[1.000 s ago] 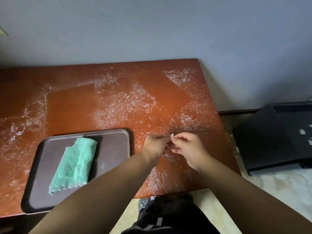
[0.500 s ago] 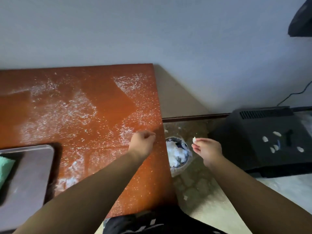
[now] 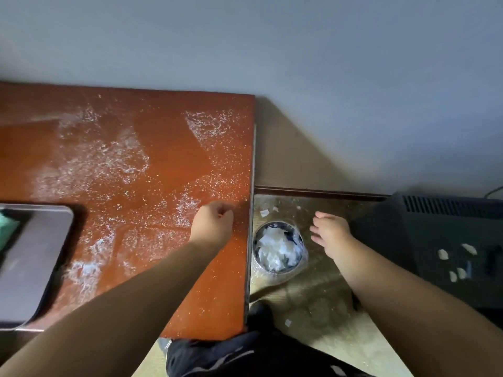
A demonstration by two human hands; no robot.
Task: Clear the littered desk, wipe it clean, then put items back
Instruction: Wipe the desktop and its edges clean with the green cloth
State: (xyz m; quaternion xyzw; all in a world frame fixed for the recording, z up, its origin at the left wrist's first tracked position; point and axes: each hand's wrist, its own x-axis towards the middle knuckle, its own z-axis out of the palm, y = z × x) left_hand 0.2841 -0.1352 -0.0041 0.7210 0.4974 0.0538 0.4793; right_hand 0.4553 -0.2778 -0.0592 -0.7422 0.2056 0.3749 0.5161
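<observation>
The reddish-brown desk [image 3: 168, 148] is dusted with white powder and tiny specks. My left hand [image 3: 213, 221] rests near the desk's right edge as a loose fist, with nothing visible in it. My right hand [image 3: 330, 232] hangs over the floor just right of a small round bin [image 3: 279, 247] full of white paper scraps, fingers spread and empty. A grey tray [image 3: 32, 257] lies at the desk's left, with a corner of green cloth [image 3: 6, 227] on it.
A black box-like appliance [image 3: 435, 240] sits on the floor at the right with several white paper bits on top. More scraps lie on the tiled floor around the bin. A wall runs behind the desk.
My right hand carried a small white scrap from the desk to above the bin and has opened; the scrap is gone from its fingers. The view swung right.
</observation>
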